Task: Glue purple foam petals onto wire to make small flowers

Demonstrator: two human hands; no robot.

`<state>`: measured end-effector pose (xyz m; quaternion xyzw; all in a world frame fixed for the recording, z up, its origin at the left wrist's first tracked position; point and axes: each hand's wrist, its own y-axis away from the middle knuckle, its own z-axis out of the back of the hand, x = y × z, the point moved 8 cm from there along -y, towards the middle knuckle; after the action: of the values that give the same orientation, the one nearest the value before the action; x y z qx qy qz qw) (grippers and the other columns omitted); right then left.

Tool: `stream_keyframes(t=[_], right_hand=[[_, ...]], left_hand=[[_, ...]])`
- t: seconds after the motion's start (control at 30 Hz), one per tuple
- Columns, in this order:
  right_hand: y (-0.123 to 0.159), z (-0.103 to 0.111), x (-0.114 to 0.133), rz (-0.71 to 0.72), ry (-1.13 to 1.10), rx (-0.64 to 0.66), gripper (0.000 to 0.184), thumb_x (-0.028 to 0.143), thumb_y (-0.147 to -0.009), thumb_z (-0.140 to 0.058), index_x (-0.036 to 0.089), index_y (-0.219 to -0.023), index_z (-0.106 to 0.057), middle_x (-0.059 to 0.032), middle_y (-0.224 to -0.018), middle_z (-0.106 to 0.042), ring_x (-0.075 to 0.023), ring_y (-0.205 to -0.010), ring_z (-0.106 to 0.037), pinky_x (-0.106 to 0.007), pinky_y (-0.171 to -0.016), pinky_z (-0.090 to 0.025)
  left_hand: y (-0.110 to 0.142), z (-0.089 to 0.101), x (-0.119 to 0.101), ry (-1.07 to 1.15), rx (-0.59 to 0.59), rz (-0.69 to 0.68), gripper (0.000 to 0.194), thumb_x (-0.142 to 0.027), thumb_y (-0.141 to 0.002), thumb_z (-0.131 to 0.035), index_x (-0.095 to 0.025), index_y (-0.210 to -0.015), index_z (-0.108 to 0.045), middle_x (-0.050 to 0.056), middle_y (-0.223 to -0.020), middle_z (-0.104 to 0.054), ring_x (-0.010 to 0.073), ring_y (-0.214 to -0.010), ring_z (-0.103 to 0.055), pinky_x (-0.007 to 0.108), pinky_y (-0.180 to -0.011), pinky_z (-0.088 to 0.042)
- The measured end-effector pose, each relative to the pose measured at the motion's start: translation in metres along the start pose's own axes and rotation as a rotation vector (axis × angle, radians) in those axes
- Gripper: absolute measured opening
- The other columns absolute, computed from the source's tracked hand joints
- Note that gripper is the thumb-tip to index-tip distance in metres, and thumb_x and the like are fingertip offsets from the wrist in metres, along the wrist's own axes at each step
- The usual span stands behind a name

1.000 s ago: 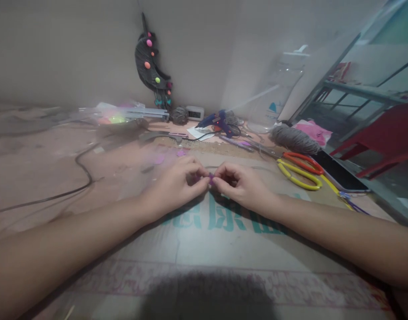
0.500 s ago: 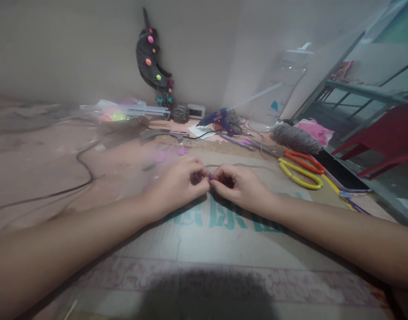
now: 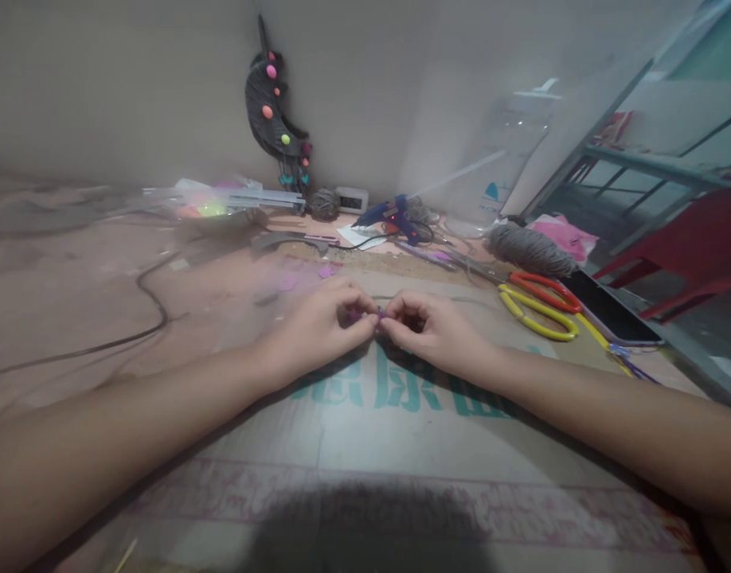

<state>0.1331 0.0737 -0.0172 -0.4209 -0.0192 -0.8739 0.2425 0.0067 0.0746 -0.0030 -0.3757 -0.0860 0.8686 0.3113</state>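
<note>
A small purple piece point(image 3: 380, 317) is pinched between the fingertips of both hands; its exact kind is too small to make out. My left hand point(image 3: 323, 322) closes thumb and forefinger on its left side. From the right, my right hand point(image 3: 431, 326) pinches it in the same way, with the fingertips of the two hands nearly touching. Both hands are just above the printed cardboard point(image 3: 365, 446). Beyond the left hand lie purple scraps point(image 3: 326, 272).
Scissors point(image 3: 538, 306), a phone point(image 3: 610, 306) and grey yarn point(image 3: 533, 247) lie to the right. Behind are a blue glue gun point(image 3: 392, 216), a yarn ball point(image 3: 324, 204) and a plastic bottle point(image 3: 502, 175). A crescent decoration point(image 3: 263, 107) leans on the wall. A cable point(image 3: 156, 302) curves at left.
Both hands stay in nearly the same place, still pinching the purple piece. The fingers have shifted slightly, and a little more of the purple shows between them.
</note>
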Motion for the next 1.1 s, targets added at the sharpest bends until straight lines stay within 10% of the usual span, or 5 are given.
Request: stream_keyframes(t=[0.5, 1.1], right_hand=[[-0.002, -0.005, -0.001, -0.029, 0.000, 0.056, 0.011, 0.027, -0.084, -0.057, 0.019, -0.076, -0.057, 0.0026, -0.061, -0.059, -0.0090, -0.054, -0.048, -0.022, -0.052, -0.037], [-0.001, 0.001, -0.009, -0.118, -0.162, 0.008, 0.017, 0.033, -0.085, -0.056, 0.017, -0.078, -0.057, 0.0003, -0.066, -0.061, -0.0107, -0.058, -0.054, -0.023, -0.054, -0.041]], left_hand=[[0.000, -0.001, 0.000, -0.218, -0.009, -0.041, 0.008, -0.022, -0.081, -0.058, -0.018, -0.076, -0.063, 0.003, -0.082, -0.064, 0.0202, -0.083, -0.057, 0.033, -0.074, -0.042], [0.000, -0.001, 0.005, 0.077, 0.047, 0.015, 0.016, -0.031, -0.091, -0.056, -0.018, -0.084, -0.063, 0.001, -0.084, -0.062, 0.0168, -0.082, -0.057, 0.031, -0.075, -0.043]])
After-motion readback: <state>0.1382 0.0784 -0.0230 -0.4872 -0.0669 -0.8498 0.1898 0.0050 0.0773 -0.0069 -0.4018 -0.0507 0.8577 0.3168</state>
